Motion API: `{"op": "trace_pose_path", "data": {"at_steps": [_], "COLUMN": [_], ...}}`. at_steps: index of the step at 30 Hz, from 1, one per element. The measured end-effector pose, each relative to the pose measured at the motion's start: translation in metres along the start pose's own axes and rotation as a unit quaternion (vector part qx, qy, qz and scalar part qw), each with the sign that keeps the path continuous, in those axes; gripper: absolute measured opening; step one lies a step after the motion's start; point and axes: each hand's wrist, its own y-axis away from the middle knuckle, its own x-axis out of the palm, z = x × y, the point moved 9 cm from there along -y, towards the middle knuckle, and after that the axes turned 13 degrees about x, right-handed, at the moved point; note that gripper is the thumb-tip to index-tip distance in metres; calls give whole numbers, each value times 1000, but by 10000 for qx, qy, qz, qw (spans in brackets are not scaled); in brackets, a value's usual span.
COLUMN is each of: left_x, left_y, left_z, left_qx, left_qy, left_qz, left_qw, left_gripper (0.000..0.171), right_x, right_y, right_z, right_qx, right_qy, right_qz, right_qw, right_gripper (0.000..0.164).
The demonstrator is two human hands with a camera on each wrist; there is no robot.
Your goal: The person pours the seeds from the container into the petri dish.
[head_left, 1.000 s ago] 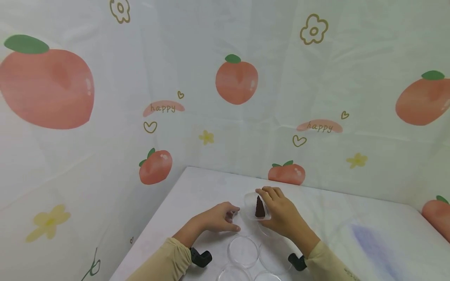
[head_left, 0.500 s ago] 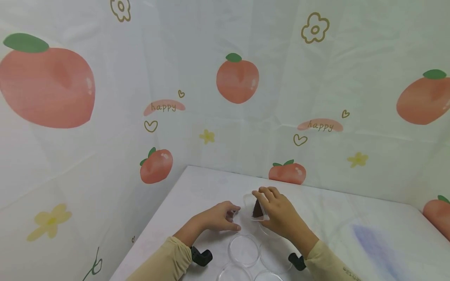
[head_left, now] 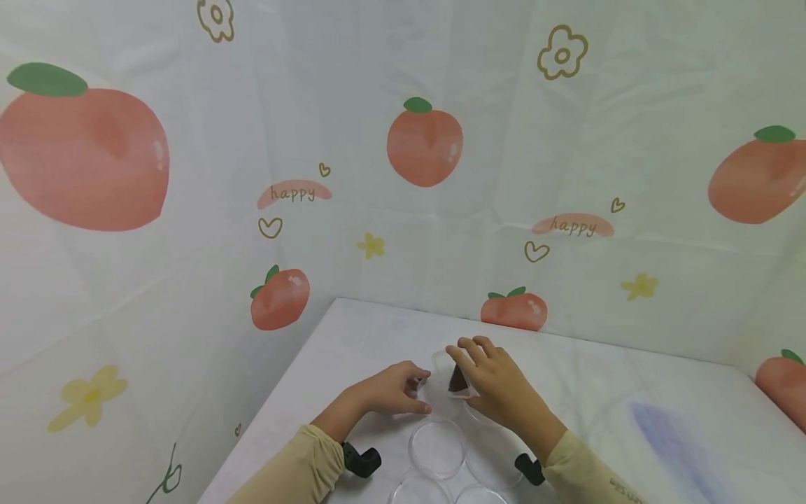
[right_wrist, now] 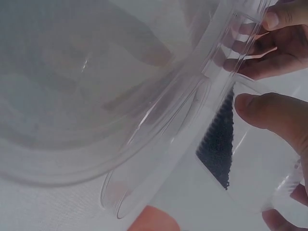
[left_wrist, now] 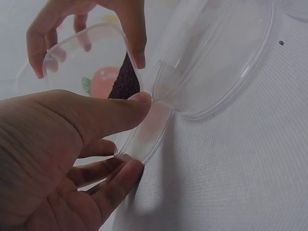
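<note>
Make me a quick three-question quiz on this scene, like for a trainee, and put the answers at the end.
1. Which hand grips the clear container with dark grains in it?
2. True or false: the dark grains cover the container's whole floor.
3. Fill the blank: the round dishes on the table are ____, not opaque.

Key: 1, the right hand. 2, false; they are bunched to one side. 3, see-through.
</note>
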Motion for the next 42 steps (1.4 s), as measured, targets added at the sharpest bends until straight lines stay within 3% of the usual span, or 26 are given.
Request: {"op": "trace_pose_path", "data": {"at_steps": [13,26,42], "left_x": [-1,1,-2], "left_y": [1,-4,-1], "left_z": [-9,3,-2], "left_qx": [108,119,77], "left_qy": [36,-67,-102], "left_qz": [-16,-3,-16], "left_qw": [9999,9999,9999], "left_gripper": [67,68,68], "right_x": [3,9,5], "right_y": [-1,-1,-3], "right_z": [2,1,8], "right_qx": [-90,-62,-254], "right_qy": [152,134,270], "right_qz": [45,301,190], "right_qw": [9998,9994,9991], "right_gripper": [106,103,101]}}
